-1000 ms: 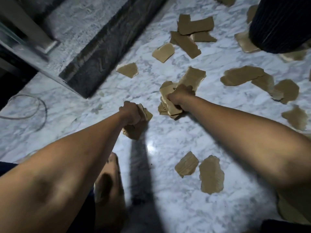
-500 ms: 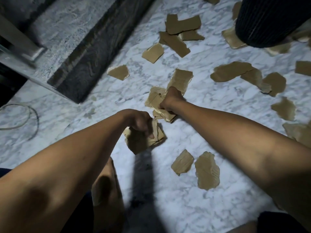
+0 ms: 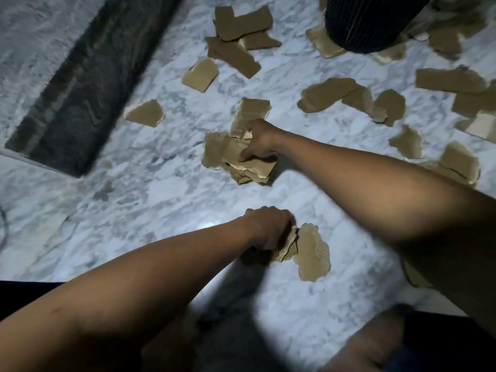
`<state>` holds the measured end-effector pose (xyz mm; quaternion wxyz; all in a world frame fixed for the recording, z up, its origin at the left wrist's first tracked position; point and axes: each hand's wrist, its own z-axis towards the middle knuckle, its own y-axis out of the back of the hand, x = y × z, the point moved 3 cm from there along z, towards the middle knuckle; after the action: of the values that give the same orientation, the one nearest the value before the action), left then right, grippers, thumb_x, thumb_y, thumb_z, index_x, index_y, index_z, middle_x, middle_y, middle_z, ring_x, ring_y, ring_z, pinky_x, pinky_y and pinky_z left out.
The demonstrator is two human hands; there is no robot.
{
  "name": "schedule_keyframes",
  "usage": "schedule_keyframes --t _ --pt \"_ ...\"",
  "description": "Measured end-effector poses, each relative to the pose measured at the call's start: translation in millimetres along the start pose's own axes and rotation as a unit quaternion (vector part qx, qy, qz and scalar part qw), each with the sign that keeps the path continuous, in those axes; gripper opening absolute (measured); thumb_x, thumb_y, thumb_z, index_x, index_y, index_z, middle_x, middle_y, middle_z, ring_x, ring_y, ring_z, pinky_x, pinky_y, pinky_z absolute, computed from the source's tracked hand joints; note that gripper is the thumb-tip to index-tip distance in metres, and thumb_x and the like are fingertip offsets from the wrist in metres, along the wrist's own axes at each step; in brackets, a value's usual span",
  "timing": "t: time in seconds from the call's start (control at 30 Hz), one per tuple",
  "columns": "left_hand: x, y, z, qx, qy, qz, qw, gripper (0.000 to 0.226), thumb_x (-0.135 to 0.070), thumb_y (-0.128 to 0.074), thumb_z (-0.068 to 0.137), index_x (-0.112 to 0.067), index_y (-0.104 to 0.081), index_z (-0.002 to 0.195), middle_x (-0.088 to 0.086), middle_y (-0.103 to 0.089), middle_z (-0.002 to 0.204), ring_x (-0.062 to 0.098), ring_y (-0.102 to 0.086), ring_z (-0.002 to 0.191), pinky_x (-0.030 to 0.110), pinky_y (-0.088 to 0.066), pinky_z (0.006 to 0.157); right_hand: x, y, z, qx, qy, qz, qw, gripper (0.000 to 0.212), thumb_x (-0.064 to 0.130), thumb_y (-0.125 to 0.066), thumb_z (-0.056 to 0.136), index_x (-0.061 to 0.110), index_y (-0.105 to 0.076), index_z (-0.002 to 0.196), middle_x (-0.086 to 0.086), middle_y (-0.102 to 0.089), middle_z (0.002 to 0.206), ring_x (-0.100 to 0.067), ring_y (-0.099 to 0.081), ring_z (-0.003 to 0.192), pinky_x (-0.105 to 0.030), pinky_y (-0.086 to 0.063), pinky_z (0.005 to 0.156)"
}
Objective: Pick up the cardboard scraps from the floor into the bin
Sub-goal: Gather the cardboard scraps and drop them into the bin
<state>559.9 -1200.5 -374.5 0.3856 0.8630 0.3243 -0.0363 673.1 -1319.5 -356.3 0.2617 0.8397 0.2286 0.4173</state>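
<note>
The right hand point(image 3: 259, 142) is gripping a bundle of cardboard scraps point(image 3: 241, 162) and the left hand point(image 3: 268, 230) is clutching more scraps point(image 3: 288, 244) low over the marble floor point(image 3: 161, 205), near the dark bin point(image 3: 367, 22).

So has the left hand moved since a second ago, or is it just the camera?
Yes. The left hand, gripping scraps, has moved toward the person: earlier level with the right hand's stack, now beside the loose scrap lying nearer the person.
</note>
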Motion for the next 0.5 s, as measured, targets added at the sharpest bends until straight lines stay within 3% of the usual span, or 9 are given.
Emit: schedule_keyframes --t 0.1,0.23,0.37,0.43,0.5 --pt "-1 2 4 0.033 -0.026 0.016 0.999 0.068 -0.02 -0.085 0.064 -0.033 -0.054 0.123 0.003 -0.064 0.114 0.028 -0.063 0.106 0.039 -0.055 0.086 -24 16 -13 0.01 -0.021 0.026 0.999 0.054 0.022 -0.089 0.07 0.012 -0.06 0.115 -0.003 -0.064 0.102 -0.013 -0.056 0.074 -0.025 -0.047 0.067" --pt "-13 15 12 0.09 -0.05 0.123 0.987 0.085 -0.028 -0.091 0.063 -0.026 -0.046 0.136 0.014 -0.042 0.133 0.034 -0.049 0.12 0.038 -0.054 0.09 -75 50 -40 -0.041 -0.083 0.08 0.993 0.048 0.024 -0.088 0.071 0.015 -0.062 0.11 -0.004 -0.062 0.098 -0.011 -0.054 0.065 -0.023 -0.043 0.055" --pt "-36 37 10 0.157 -0.131 0.132 0.97 0.077 -0.018 -0.087 0.072 -0.019 -0.043 0.136 -0.005 -0.052 0.119 0.014 -0.053 0.1 0.02 -0.041 0.067 -133 80 -79 -0.105 -0.166 0.146 0.97 0.048 0.024 -0.087 0.073 0.013 -0.062 0.113 -0.01 -0.066 0.109 -0.015 -0.06 0.071 -0.022 -0.045 0.056" --pt "-53 39 12 0.186 -0.161 0.128 0.961 0.073 -0.012 -0.087 0.071 -0.012 -0.049 0.133 0.0 -0.06 0.121 0.012 -0.053 0.093 0.02 -0.04 0.053 -161 89 -104 -0.139 -0.205 0.171 0.954 0.052 0.023 -0.087 0.073 0.012 -0.062 0.117 -0.011 -0.066 0.115 -0.017 -0.065 0.08 -0.025 -0.052 0.058" --pt "-70 28 18 0.18 -0.184 0.137 0.957 0.061 -0.008 -0.086 0.07 -0.01 -0.056 0.123 0.004 -0.062 0.112 0.014 -0.055 0.089 0.02 -0.044 0.053 -188 92 -127 -0.17 -0.239 0.216 0.931 0.048 0.019 -0.085 0.076 0.014 -0.061 0.117 -0.006 -0.066 0.107 -0.008 -0.06 0.07 -0.017 -0.047 0.047"
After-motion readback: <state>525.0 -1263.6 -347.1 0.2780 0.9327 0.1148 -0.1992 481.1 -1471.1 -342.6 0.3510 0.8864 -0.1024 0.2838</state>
